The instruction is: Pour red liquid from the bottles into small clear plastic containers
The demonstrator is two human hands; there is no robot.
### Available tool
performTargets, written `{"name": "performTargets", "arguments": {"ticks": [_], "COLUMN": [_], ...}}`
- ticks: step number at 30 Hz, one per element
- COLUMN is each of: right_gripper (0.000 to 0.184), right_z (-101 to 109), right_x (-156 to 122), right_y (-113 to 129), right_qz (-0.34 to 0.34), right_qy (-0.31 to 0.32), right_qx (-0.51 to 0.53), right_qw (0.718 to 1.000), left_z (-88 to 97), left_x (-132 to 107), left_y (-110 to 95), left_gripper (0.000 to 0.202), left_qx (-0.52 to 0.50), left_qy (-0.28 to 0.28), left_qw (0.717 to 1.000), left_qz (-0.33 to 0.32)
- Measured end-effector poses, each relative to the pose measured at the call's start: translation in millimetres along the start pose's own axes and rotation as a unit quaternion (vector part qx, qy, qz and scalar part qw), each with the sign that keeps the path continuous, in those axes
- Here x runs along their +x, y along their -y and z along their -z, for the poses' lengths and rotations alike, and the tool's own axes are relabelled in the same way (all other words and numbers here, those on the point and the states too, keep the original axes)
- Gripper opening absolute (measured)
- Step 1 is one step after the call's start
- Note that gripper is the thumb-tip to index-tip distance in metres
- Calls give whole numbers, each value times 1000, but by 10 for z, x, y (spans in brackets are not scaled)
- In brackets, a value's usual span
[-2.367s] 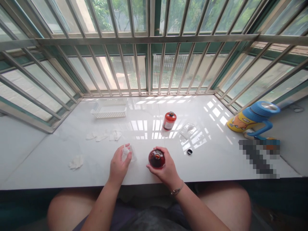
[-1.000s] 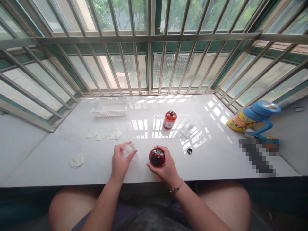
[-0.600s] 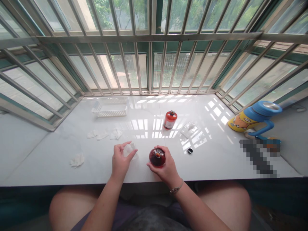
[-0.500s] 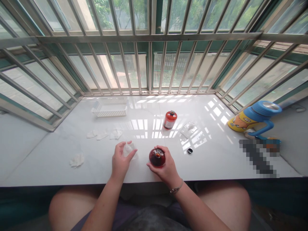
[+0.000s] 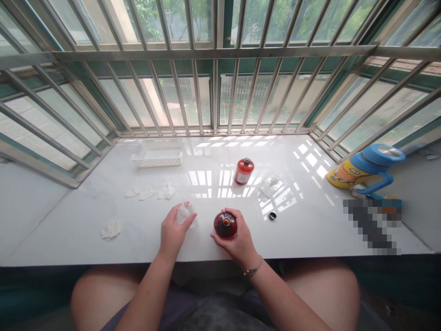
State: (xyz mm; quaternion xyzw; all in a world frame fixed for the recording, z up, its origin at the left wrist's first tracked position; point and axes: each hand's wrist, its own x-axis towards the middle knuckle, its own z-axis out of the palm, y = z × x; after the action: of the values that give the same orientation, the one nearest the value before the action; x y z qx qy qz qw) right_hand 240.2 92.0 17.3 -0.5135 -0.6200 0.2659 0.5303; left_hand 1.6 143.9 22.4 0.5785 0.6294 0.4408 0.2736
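Observation:
My left hand (image 5: 174, 232) is closed around a small clear container (image 5: 187, 214), which looks like a plastic cup or box; whitish stuff seems to be inside, but I cannot make it out. My right hand (image 5: 237, 241) grips a round dark-red glass bottle (image 5: 225, 230), uncapped, with its open neck facing up. The bottle is at the front of the white counter, a short gap to the right of the container. A small black cap (image 5: 272, 216) lies to the right of my right hand. Farther back stands a second red bottle (image 5: 244, 172) with a white label and black top.
A white plastic basket (image 5: 158, 154) sits at the back left. Crumpled white pieces (image 5: 149, 192) and another wad (image 5: 110, 230) lie on the left. A clear packet (image 5: 272, 185) and a blue-yellow flask (image 5: 365, 165) are on the right. Metal bars (image 5: 215, 94) line the window.

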Motion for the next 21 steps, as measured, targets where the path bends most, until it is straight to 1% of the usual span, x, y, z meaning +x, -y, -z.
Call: {"name": "performTargets", "arguments": {"ticks": [2,4,5,6,9,12,16,18,21], "right_gripper": [75,76,76,76,76,75,75,75,75], "right_z": [-1,-2,-2,-3,-6,-11,-15,-14,-10], "right_x": [3,6,7,8,7,2,1,4,8], "right_y": [-4,-11,-15,-19,-26,-25,-14,-11,-15], "right_qz": [2,4,4,5,7,4,4,7,10], "right_qy": [-1,-2,-2,-2,-1,-2,-5,-5,-4], "right_qx": [-1,-1,-1,-1,0,3,5,3,0], "right_qw": [1000,1000,1000,1000,1000,1000,1000,1000,1000], "left_z": [69,150,192,232,321,346,325,315,320], "left_x": [30,51,57,60,57,61,79,81,67], "left_y": [53,99,112,117,80,3,-84,-122,-177], "left_gripper": [61,69,71,69,51,40,36,38,46], "left_qx": [14,18,19,22,37,43,19,-26,-120], "left_qy": [31,70,87,102,127,122,85,68,48], "left_qw": [999,996,994,991,983,982,987,991,989], "left_qz": [-15,-45,-65,-85,-125,-138,-132,-116,-67]}}
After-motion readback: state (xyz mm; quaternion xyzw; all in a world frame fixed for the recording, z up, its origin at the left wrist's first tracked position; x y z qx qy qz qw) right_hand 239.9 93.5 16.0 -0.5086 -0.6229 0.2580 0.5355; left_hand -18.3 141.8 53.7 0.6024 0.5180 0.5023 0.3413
